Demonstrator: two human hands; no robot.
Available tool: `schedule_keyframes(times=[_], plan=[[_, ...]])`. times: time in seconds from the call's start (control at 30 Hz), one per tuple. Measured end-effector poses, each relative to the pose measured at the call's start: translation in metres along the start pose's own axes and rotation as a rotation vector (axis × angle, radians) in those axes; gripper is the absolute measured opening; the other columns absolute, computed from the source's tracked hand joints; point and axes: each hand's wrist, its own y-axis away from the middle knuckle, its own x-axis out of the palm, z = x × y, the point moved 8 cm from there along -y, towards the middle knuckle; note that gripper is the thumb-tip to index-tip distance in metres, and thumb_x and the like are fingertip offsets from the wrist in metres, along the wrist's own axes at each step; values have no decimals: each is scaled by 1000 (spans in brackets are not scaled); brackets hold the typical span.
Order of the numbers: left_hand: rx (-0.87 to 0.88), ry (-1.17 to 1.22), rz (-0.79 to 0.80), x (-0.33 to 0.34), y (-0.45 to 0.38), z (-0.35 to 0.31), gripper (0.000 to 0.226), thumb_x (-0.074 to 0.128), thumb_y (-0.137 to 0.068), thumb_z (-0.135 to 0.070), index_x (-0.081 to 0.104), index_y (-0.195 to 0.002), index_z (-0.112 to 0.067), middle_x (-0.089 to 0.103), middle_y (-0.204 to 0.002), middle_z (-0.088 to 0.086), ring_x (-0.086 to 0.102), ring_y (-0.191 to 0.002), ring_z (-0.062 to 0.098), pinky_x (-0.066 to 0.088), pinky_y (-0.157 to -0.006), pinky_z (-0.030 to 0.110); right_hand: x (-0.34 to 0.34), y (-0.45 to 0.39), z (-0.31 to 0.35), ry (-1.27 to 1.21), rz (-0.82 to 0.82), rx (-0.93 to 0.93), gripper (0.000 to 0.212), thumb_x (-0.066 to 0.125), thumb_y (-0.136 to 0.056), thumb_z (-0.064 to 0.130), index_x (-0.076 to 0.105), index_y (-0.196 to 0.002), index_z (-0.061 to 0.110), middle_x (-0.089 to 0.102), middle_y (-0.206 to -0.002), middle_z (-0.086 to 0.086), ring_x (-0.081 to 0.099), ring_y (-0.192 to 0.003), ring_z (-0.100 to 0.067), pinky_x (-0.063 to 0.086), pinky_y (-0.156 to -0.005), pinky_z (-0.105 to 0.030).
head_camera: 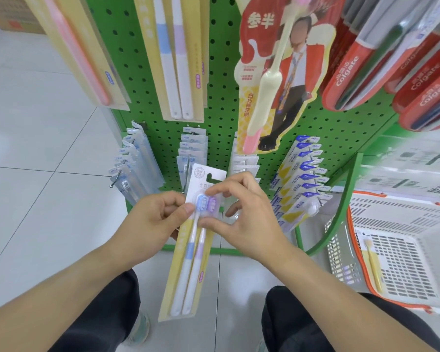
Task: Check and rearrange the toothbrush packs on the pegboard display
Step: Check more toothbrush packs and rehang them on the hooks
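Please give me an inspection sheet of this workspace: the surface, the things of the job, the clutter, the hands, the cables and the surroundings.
Surface: green pegboard with metal hooks.
Job's things: two-brush pack off the board, held in front of it; a matching pack hangs above; clear packs on lower hooks; red Colgate packs upper right.
Clutter: white basket on the floor, a yellow toothbrush inside.
Hands: left hand grips the pack's left edge; right hand pinches its blister.
Cables: nothing seen.
Surroundings: pale tiled floor.
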Motion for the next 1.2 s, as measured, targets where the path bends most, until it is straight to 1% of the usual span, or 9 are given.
schedule_keyframes(times=[0.23,0.37,0.47,0.6,0.73,0.9,1.0,1.1,1.2], plan=[[34,101,-31,-3,1,-12,33,58,-87,-34,64,-87,-2,70,-68,6,65,-61,17,56,-59,27,8,3,3,-196,35,55,32,74,-90,31,62,-119,30,40,-128,7,52,-123,-12,54,-81,-18],[43,95,-17,-2,2,-14,35,60,-88,-36,65,-90,-1,68,-75,22,64,-64,22,54,-59,27,9,6,1,-350,-49,131,27,78,-85,40,66,-109,36,44,-130,9,64,-109,-16,56,-71,-25],[4,92,-19,-1,4,-6,34,61,-89,-38,67,-94,-5,71,-85,25,66,-69,29,56,-66,41,13,6,-2,-520,-79,218,29,85,-78,30,69,-102,27,53,-137,8,73,-98,-16,59,-70,-29],[-37,55,-82,-6,4,5,24,62,-98,-33,70,-90,-12,65,-87,36,57,-67,30,49,-68,43,21,4,-4,-675,15,305,39,80,-72,15,64,-105,5,76,-99,-8,74,-77,-28,61,-67,-39],[-104,103,-119,-6,3,9,25,60,-100,-21,66,-87,0,68,-87,32,62,-64,26,52,-64,33,24,4,-6,-732,66,402,34,75,-77,11,67,-109,2,76,-101,-18,74,-79,-29,62,-67,-43],[-176,53,-40,-2,1,14,24,56,-101,-16,61,-91,5,66,-84,32,60,-66,25,55,-61,30,19,4,-15,-713,28,469,30,80,-63,15,79,-92,9,77,-92,-17,75,-79,-29,63,-72,-48],[-185,32,39,3,2,14,6,60,-95,-4,66,-94,-6,73,-89,21,63,-72,23,56,-71,34,14,5,-19,-666,-16,480,22,80,-65,22,82,-84,12,78,-89,-14,74,-79,-27,62,-69,-41],[-144,5,58,4,3,12,14,71,-91,-9,67,-105,-7,78,-98,10,71,-82,26,57,-86,43,13,5,-23,-613,-44,488,30,80,-68,31,82,-90,11,78,-93,-12,73,-86,-33,61,-73,-45],[-109,37,4,1,3,13,15,74,-90,-10,67,-103,-8,78,-97,6,74,-85,27,57,-87,43,12,3,-18,-531,-33,403,29,77,-75,29,79,-99,13,78,-91,-9,71,-81,-29,62,-70,-48]])
